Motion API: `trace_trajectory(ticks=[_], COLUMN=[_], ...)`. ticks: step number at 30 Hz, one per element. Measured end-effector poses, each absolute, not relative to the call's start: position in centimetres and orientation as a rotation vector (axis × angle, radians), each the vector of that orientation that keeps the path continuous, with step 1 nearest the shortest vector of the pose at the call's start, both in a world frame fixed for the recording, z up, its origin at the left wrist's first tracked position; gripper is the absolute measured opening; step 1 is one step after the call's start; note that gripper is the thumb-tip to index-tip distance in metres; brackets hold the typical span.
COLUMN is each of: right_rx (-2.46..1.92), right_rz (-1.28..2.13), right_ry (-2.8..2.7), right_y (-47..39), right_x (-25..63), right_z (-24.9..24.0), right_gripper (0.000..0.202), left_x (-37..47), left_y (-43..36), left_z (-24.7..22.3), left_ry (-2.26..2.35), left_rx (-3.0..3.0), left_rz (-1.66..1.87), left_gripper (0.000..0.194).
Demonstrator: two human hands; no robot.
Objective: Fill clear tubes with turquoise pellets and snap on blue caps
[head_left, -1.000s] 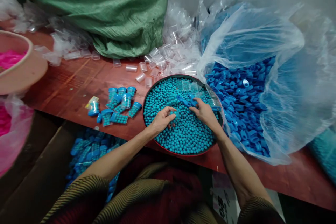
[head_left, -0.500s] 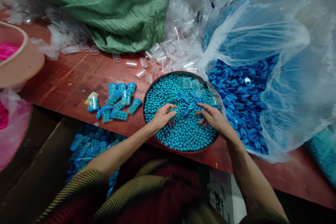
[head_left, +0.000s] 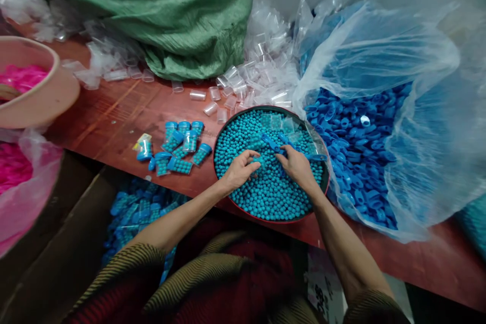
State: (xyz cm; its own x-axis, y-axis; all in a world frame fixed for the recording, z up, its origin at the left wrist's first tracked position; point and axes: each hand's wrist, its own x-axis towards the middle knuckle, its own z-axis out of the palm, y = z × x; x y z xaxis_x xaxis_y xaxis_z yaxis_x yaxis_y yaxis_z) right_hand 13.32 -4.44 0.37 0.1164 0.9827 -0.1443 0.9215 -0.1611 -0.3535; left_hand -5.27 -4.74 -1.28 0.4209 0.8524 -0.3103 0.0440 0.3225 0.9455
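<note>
A round red-rimmed tray (head_left: 270,221) full of turquoise beads (head_left: 273,197) stands in front of me. Over its left half my left hand (head_left: 243,169) is closed, fingers curled around what looks like a small clear plastic tube (head_left: 256,163), mostly hidden. My right hand (head_left: 298,167) pinches a blue plastic cap (head_left: 280,150) above the beads. Other loose blue caps (head_left: 269,140) and clear tubes (head_left: 288,125) lie on the beads at the tray's far side. Left of the tray, several bead-filled tubes with blue caps (head_left: 179,165) lie on the red table (head_left: 114,131).
An open plastic bag of blue caps (head_left: 349,147) lies at the right. Empty clear tubes (head_left: 243,86) pile up behind the tray, beside a green sack (head_left: 182,15). A pink basin (head_left: 56,83) stands at the left, another person's hand (head_left: 8,92) in it. Capped tubes (head_left: 132,215) fill a space below the table.
My right hand has moved left and closed on a blue cap among the beads. My left hand stays nearly in place. The view has swung slightly left, and another person's hand shows in the pink basin.
</note>
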Motion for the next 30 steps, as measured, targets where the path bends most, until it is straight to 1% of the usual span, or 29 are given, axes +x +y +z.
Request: trace_trajectory(ticks=[3, 5, 6, 8, 10, 13, 15, 17, 20, 23, 26, 30], right_rx=[-1.745, -1.583, -1.555, -1.562, -1.583, -1.568, -1.521, -1.486, -1.519, -1.528, -1.526, -1.536], right_rz=[0.828, 1.013, 1.058, 1.026, 0.954, 1.049, 1.188, 1.244, 1.132, 1.036, 1.028, 1.056], right_ry=[-1.788, -1.728, -1.712, -1.707, -1.738, -1.740, -1.633, -1.510, -1.452, -1.450, -1.461, -1.576], right_y=[-5.3, -6.1, -6.5, -7.1, -7.5, -7.7, -7.8, -8.0, -8.4, -8.7, -8.6, -8.5], right_x=[13.9, 13.1, 12.5, 11.2, 10.6, 10.8, 11.3, 11.6, 11.4, 11.0, 11.1, 11.7], right_z=[0.5, 0.9, 1.1, 1.4, 1.6, 1.4, 1.0, 0.6, 0.1, -0.2, -0.1, 0.4], right_gripper=[0.044, 0.048, 0.046, 0.036, 0.031, 0.038, 0.040, 0.040, 0.038, 0.036, 0.035, 0.031], left_x=[-5.2, -5.1, -5.1, -5.1, -5.1, -5.1, -5.1, -5.1, -5.1, -5.3, -5.5, -5.5], left_y=[-4.7, -4.8, -4.8, -4.9, -4.9, -5.0, -5.1, -5.3, -5.3, -5.1, -4.9, -5.2], left_z=[-1.1, -1.1, -1.0, -1.0, -1.0, -1.0, -1.0, -1.0, -1.1, -1.2, -1.2, -1.1], left_ry=[0.949, 0.910, 0.901, 0.899, 0.893, 0.868, 0.845, 0.841, 0.860, 0.879, 0.887, 0.847], left_rx=[1.124, 1.139, 1.145, 1.147, 1.138, 1.146, 1.173, 1.201, 1.230, 1.264, 1.324, 1.353], left_rz=[0.637, 0.645, 0.653, 0.667, 0.673, 0.680, 0.672, 0.666, 0.664, 0.664, 0.692, 0.714], left_gripper=[0.034, 0.035, 0.035, 0.035, 0.035, 0.037, 0.042, 0.048, 0.054, 0.051, 0.048, 0.049])
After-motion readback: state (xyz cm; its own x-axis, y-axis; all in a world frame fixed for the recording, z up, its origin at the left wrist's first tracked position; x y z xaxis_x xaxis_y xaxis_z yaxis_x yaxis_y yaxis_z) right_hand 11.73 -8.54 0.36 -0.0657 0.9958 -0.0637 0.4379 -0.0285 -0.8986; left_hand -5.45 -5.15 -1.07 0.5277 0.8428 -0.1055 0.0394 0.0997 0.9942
